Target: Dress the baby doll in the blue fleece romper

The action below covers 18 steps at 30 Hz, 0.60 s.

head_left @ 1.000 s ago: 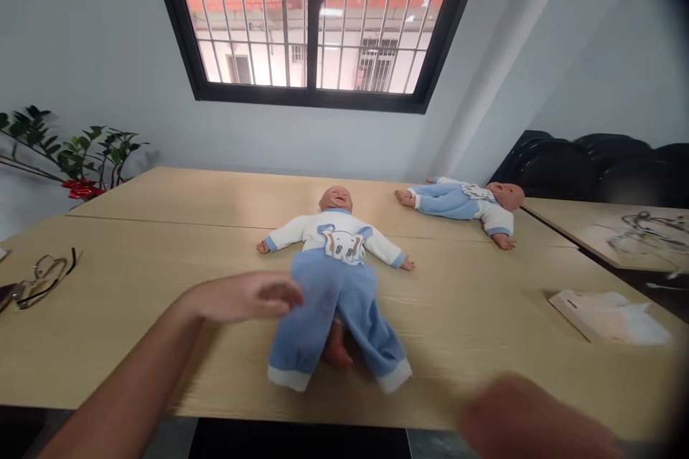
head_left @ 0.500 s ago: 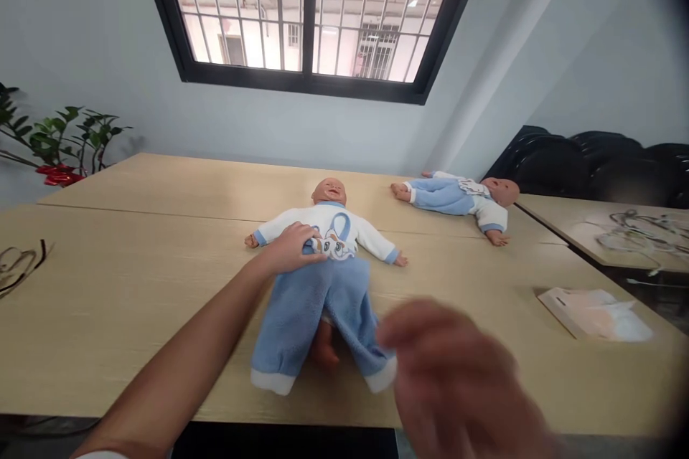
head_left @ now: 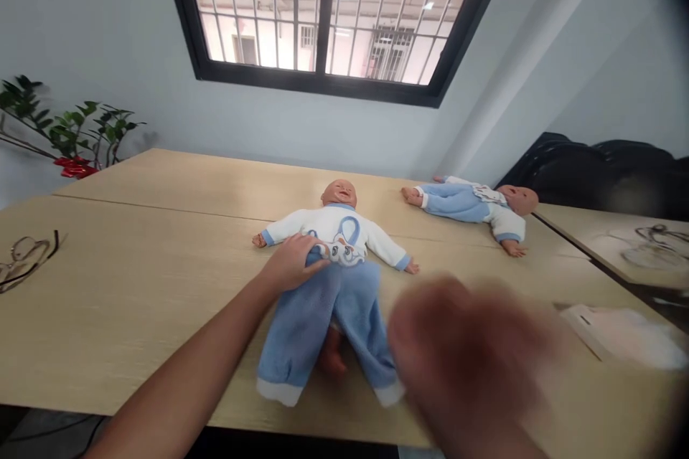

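Note:
A baby doll (head_left: pixel 352 229) lies on its back in front of me, head away, in a white top with blue cuffs and an animal face on the belly. Its blue trousers (head_left: pixel 308 319) stretch toward the table's front edge, and a bare foot (head_left: pixel 333 357) shows between the legs at the crotch. My left hand (head_left: pixel 293 262) rests on the doll's waist at the left side, thumb and fingers apart, touching top and trousers. Over the table, right of the trouser legs, my right hand (head_left: pixel 468 351) is smeared by motion; its fingers cannot be made out.
A second doll (head_left: pixel 457 202) in like clothes lies at the back right. Eyeglasses (head_left: pixel 26 258) lie at the left, a white box-like item (head_left: pixel 619 333) at the right. Beyond are a potted plant (head_left: pixel 80 129), stacked black chairs (head_left: pixel 597 172) and a side table with cables (head_left: pixel 659 244).
The whole view has shifted slightly, moving most things to the right. My right hand has moved and is more blurred. My left hand stays on the doll's waist.

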Available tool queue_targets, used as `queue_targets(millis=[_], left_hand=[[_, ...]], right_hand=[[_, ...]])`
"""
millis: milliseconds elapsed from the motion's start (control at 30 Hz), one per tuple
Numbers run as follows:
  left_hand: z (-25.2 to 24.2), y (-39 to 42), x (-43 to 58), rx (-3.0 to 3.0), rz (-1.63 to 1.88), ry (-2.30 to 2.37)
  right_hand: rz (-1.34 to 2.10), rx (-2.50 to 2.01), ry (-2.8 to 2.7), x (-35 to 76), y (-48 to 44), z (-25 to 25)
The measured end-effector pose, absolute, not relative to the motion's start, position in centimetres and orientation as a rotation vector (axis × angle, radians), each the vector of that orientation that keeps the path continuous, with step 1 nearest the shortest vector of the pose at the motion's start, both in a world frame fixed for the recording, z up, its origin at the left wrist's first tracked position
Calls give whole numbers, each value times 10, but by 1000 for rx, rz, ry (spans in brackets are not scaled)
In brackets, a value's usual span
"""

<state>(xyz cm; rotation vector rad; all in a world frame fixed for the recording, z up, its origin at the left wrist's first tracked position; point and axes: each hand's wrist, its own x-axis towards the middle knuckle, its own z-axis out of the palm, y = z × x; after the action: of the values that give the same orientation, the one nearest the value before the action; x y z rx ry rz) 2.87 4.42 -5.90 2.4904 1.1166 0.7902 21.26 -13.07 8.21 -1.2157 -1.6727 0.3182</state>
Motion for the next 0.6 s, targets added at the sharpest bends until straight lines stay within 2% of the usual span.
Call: queue_targets(millis=[100,200,267,500,600], left_hand=[[-59,46,27,2520,752,1080],[-61,48,25,2509,740,1035],[-63,49,24,2505,745,1023],[-66,50,23,2527,724,1011],[-64,46,23,2546,856,1021]], right_hand=[[557,-1061,-1400,207,-61,58],[1138,-711,-947,213,-26,23],[1402,-573,-710,216,-23,5],[1546,-616,-580,215,-33,-10],[1566,-637,-648,212,-35,-11]])
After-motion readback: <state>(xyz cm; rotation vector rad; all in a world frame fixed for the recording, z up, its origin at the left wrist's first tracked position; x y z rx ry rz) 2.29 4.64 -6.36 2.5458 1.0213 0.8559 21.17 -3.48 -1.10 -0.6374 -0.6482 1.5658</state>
